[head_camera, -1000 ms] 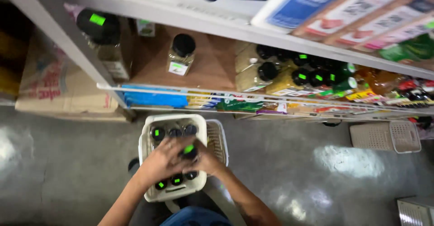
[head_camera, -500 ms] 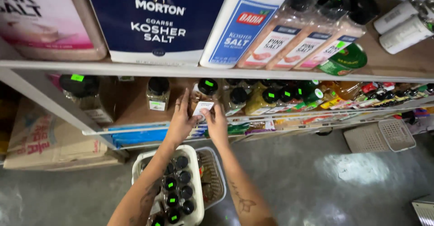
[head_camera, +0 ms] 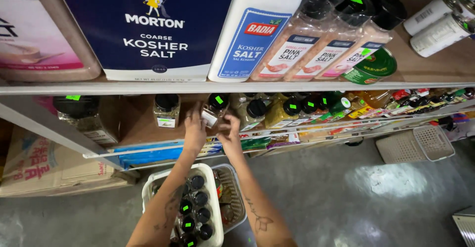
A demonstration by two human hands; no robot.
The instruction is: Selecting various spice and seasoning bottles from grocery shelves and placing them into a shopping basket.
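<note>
At centre frame, my left hand (head_camera: 194, 131) and right hand (head_camera: 230, 134) together clasped a black-capped clear spice jar (head_camera: 214, 109) on the brown shelf (head_camera: 138, 123).

Evenly bright overhead lighting, diffuse and white. Broad soft glare patch on the grey floor (head_camera: 391, 180), well to the right of and below the two hands (head_camera: 213, 131); a fainter one far left of them. Deep shade under the upper shelf edge (head_camera: 237, 87), directly above the grip, dimming the jars (head_camera: 257, 111) around it. Strong wide-angle bending of shelf lines toward the frame edges. Sharp focus at the grip and on the cartons above; slight softness at the far corners and along the forearms below.
</note>
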